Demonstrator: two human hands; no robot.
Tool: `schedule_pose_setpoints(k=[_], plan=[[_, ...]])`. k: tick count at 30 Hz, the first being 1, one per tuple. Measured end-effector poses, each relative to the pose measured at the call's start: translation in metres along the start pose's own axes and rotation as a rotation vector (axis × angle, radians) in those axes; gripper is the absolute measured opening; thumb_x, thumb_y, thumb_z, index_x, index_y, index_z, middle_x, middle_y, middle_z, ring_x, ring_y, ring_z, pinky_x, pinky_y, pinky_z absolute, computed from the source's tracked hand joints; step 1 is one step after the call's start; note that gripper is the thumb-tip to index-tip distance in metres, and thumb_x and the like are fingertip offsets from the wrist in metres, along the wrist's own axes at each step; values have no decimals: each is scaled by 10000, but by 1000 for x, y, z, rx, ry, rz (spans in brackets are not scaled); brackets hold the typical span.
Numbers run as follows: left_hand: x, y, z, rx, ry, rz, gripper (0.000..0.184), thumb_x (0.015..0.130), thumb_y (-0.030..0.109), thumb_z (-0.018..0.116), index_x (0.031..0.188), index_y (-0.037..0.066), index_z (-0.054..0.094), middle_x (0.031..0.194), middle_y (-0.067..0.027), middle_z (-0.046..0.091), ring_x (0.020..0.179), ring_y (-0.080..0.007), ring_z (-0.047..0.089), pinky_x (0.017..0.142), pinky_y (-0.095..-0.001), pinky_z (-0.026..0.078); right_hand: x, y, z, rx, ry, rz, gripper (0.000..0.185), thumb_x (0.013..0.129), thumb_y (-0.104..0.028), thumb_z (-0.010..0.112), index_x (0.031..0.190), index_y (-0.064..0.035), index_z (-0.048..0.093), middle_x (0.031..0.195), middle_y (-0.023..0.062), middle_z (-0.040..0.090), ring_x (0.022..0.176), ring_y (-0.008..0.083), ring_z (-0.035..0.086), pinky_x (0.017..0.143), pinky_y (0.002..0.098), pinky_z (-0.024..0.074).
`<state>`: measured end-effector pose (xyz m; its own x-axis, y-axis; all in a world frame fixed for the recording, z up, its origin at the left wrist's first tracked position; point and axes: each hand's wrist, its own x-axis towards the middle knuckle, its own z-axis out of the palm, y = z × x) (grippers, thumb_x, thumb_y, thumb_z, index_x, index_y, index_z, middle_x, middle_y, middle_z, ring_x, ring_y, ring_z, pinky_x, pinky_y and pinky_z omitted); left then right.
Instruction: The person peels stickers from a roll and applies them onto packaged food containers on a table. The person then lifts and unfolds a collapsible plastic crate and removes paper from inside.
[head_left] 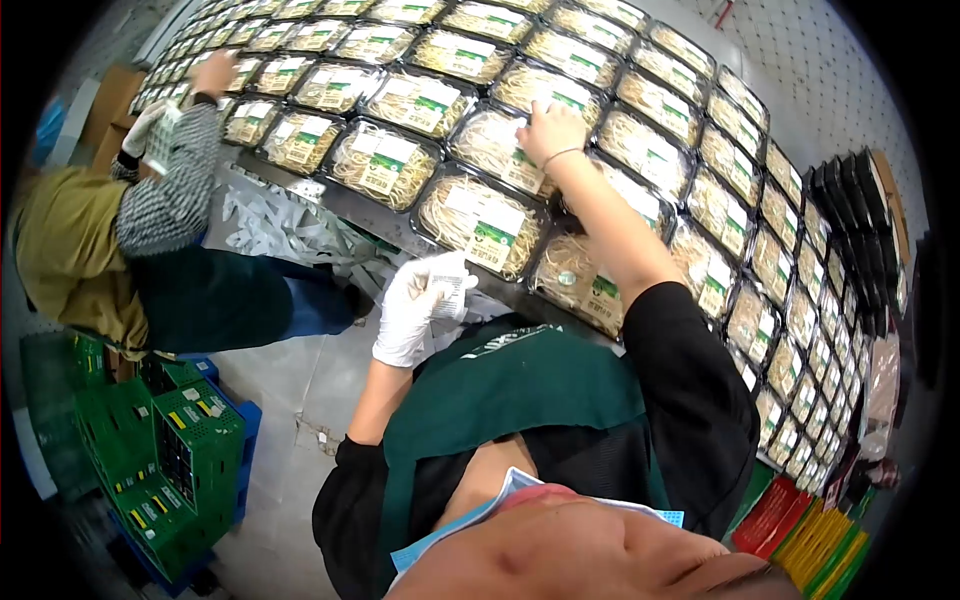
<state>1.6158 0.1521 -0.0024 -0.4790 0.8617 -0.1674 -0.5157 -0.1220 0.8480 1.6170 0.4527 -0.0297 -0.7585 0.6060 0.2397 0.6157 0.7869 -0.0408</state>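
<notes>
Fingers (427, 300) of the white-gloved left hand (406, 306) pinch a small printed sheet (453, 294) near the edge of the bench (392, 228). Half-bent, those of the bare right hand (556, 134) rest over a labelled pack (490, 140) of pale strands, one row back; whether they grip it, I cannot tell. Similar packs (478, 222) surround it in rows. To the left, a co-worker (75, 235) reaches over more packs, near green crates (205, 435); black trays (850, 215) stand stacked at far right.
</notes>
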Motion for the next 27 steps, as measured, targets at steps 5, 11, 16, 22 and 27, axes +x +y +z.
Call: schedule_pose_setpoints(k=[5, 11, 16, 22, 27], plan=[[10, -6, 26, 37, 68, 65, 237, 817, 44, 496, 1029, -61, 496, 938, -154, 589, 825, -198, 593, 698, -265, 481, -114, -23, -75, 1017, -494, -175, 322, 728, -288, 628, 934, -52, 557, 782, 105, 593, 776, 248, 569, 699, 344, 452], [18, -8, 37, 263, 172, 170, 81, 804, 68, 564, 857, 10, 547, 715, -59, 588, 498, -57, 484, 415, -180, 374, -125, -28, -84, 1010, -35, -371, 84, 700, -139, 632, 753, -78, 607, 727, 75, 585, 724, 236, 560, 669, 320, 446], [26, -12, 20, 209, 167, -46, 110, 842, 45, 453, 912, -16, 511, 762, -101, 605, 520, -81, 515, 450, -186, 420, 42, 42, -11, 641, -70, 135, 325, 757, -333, 536, 920, -60, 600, 852, 161, 610, 808, 313, 580, 719, 364, 451], [36, -12, 11, 120, 67, 3, 205, 792, -59, 448, 981, -31, 522, 995, -135, 581, 862, -146, 562, 758, -254, 446, 91, 49, 37, -19, -15, -53, 322, 774, -364, 520, 930, -83, 544, 894, 127, 570, 899, 270, 530, 776, 381, 414], [67, -4, 26, 42, 318, 25, 157, 792, -50, 476, 933, -30, 542, 898, -107, 595, 785, -122, 561, 686, -230, 455, 52, 48, -15, 572, -447, 196, 402, 800, -403, 507, 1049, -87, 516, 934, 96, 583, 859, 201, 561, 748, 319, 447]])
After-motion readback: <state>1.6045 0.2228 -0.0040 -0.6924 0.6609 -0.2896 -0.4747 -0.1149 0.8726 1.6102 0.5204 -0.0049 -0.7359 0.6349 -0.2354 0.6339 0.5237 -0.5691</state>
